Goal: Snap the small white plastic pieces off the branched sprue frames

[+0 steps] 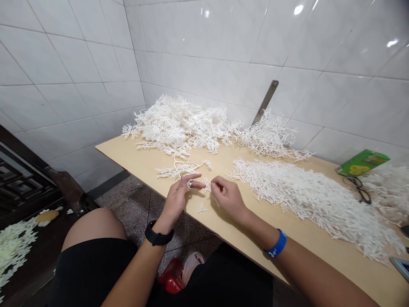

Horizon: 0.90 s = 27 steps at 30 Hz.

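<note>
My left hand [175, 197], with a black watch on its wrist, is over the front of the table, its index finger stretched out. Small white branching plastic sprigs [189, 184] are tucked between its thumb and fingers. Close beside it, my right hand [229, 199] has its fingers pinched at the edge of another small white sprig [207, 185], near the left fingertips. Below the hands, a loose sprig piece [202, 208] lies on the tabletop. Just beyond them rests a larger branched white stem [179, 170].
The wooden table [252, 230] bears a tall heap of white branches [179, 123] at the back left and bare-looking stems [271, 136] by the wall. A long pile of small sprigs [306, 200] spreads rightward. A green box [364, 163] and black-handled scissors [362, 192] are at right.
</note>
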Motion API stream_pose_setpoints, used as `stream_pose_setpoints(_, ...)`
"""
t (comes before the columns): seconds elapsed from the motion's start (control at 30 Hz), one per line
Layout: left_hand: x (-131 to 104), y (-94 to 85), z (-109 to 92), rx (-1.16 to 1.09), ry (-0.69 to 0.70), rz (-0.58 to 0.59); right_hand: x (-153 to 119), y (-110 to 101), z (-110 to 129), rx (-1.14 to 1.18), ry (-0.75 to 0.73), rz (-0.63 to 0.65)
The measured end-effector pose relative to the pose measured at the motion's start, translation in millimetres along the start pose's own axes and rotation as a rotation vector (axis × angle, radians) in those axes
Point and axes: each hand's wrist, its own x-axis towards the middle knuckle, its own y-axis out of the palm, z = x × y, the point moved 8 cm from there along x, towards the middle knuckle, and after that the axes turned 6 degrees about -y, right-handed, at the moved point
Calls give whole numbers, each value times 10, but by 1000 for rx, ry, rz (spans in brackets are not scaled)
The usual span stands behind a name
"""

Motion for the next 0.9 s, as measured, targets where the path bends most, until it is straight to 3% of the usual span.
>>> stream_pose_setpoints(0.1,-13,59,-8,51,-11,22,46,-290,-120,-188,56,-265)
stream_pose_setpoints(0.17,-18,97,-9,99,12,41,52,-337,-103,-207,35,-320)
stream_pose_setpoints(0.33,-42,197,-5,262,89,117,51,17,108,133,-81,-39)
stream_pose_setpoints(0.4,-60,222,-37,315,141,126,36,64,161,195,-117,-22)
stream_pose_setpoints(0.67,-73,278,-21,298,147,213,8,161,204,193,-230,81)
stream_pose_setpoints(0.9,-65,264,-1,256,116,172,-22,266,256,87,-209,181)
